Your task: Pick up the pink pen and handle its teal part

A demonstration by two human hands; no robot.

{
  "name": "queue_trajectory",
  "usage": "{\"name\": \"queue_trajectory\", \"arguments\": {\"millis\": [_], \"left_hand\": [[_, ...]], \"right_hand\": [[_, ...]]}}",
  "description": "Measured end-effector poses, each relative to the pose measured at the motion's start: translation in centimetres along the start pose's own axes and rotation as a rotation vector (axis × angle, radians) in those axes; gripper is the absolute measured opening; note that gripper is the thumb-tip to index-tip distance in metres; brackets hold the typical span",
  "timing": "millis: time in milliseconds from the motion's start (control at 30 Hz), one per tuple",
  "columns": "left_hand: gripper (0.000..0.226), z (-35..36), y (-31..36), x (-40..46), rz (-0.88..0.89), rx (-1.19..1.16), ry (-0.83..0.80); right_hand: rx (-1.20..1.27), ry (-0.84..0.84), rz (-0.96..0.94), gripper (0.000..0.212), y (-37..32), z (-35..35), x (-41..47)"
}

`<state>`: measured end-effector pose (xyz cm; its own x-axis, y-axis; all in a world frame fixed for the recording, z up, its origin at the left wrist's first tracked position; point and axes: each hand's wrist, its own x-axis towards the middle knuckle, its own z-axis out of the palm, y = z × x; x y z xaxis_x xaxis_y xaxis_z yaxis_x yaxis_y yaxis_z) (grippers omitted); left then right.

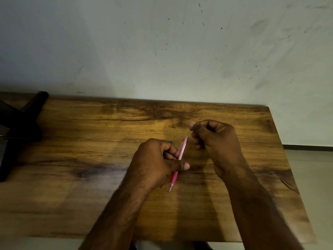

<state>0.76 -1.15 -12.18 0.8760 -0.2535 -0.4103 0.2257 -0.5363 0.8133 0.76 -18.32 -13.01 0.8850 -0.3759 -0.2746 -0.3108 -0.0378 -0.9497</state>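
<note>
My left hand (156,160) grips a pink pen (182,149) over the middle of the wooden table (90,159), thumb across the barrel and fingers curled behind it. The pen's tip points toward me and its clear upper end points away. My right hand (214,136) hovers just right of the pen's upper end with its fingers curled and thumb raised; whether it holds anything is hidden. A small teal bit (170,142) shows on the table behind my left hand.
A black stand with legs (23,123) sits on the table's far left corner. A marked pale wall (162,51) rises directly behind the table. The table's right edge drops to a light floor (313,177).
</note>
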Motion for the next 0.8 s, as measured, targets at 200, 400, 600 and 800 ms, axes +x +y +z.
{"name": "queue_trajectory", "arguments": {"millis": [200,400,600,800], "left_hand": [[0.022,-0.1,-0.1,0.0,-0.011,-0.002,0.027],[0.022,0.0,0.1,-0.1,0.0,0.009,0.024],[0.022,-0.2,-0.1,-0.2,0.004,0.009,0.027],[0.022,-0.1,-0.2,0.0,0.006,0.013,0.037]], "right_hand": [[-0.457,0.227,-0.086,0.018,1.3,-2.8,1.0],[-0.709,0.283,-0.145,0.021,2.1,-2.9,1.2],[-0.762,0.282,-0.169,0.022,2.3,-2.5,1.3],[-0.677,0.285,-0.217,0.013,2.3,-2.7,1.3]]}}
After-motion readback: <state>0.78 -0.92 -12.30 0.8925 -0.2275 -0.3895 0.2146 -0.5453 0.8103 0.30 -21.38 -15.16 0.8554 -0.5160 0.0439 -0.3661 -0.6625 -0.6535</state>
